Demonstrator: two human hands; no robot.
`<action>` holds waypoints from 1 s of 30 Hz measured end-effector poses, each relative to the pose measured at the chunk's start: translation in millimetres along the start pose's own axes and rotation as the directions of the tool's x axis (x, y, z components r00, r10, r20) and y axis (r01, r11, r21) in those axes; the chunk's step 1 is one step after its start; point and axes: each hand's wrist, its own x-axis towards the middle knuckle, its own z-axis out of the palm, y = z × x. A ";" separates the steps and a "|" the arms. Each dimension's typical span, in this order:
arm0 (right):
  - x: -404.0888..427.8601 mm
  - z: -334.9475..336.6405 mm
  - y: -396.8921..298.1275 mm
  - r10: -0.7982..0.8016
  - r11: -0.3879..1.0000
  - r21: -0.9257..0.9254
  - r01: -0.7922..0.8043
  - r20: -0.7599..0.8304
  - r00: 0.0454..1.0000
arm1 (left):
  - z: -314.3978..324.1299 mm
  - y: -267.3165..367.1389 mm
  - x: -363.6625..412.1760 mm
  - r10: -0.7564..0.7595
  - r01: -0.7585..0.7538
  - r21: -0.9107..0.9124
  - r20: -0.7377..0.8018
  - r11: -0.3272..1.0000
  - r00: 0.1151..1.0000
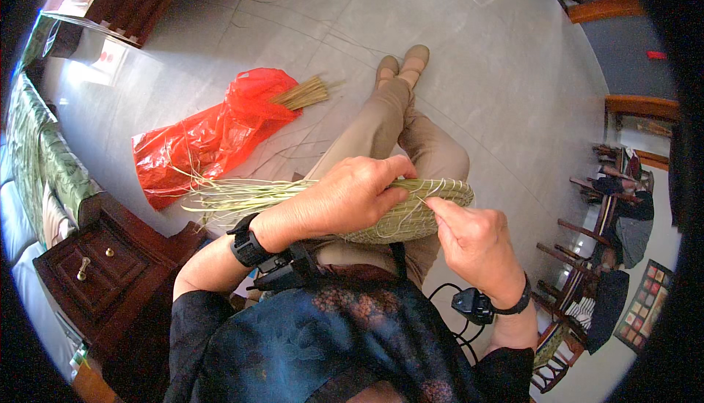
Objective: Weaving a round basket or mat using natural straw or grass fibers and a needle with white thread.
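Observation:
A coiled piece of pale green plant stems, stitched with light strands, rests over my lap. My left hand grips its upper rim, with thumb and fingers around the bundle of stems. Long loose stem ends fan out to the left beneath my left wrist. At the right part of the coiled work, my right hand pinches something small at its edge, where a thin pale strand loops across; whether it is a needle or only the strand I cannot tell.
On the floor at the left lies a red plastic bag with a bundle of dry straw stems sticking out. A dark wooden cabinet stands at lower left. Wooden chairs and another person are at the far right.

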 end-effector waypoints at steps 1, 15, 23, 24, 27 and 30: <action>0.7 -2.6 -1.9 0.013 1.000 -0.008 -0.013 0.026 1.000 | 0.4 0.3 0.0 0.002 -0.002 -0.003 0.002 1.000 1.000; 7.4 -17.2 -16.2 0.102 0.979 -0.192 -0.065 0.185 0.977 | 12.0 8.9 -0.9 0.007 -0.003 0.108 -0.033 0.994 0.999; 6.7 -3.5 -16.8 0.104 0.963 -0.265 -0.058 0.163 0.981 | 26.0 10.5 -1.4 -0.017 0.024 0.134 -0.055 0.991 0.998; 6.8 0.1 -17.7 0.106 0.961 -0.268 -0.061 0.155 0.982 | 27.5 10.8 -0.7 -0.026 0.034 0.144 -0.058 0.989 0.998; 5.7 9.5 -16.3 0.114 0.940 -0.333 -0.076 0.095 0.989 | 32.1 7.6 1.8 0.049 -0.034 0.162 -0.085 0.986 0.995; 4.3 0.4 -14.8 0.162 0.961 -0.242 -0.132 0.107 0.981 | 28.9 1.4 5.2 0.130 -0.098 0.194 -0.158 0.976 0.979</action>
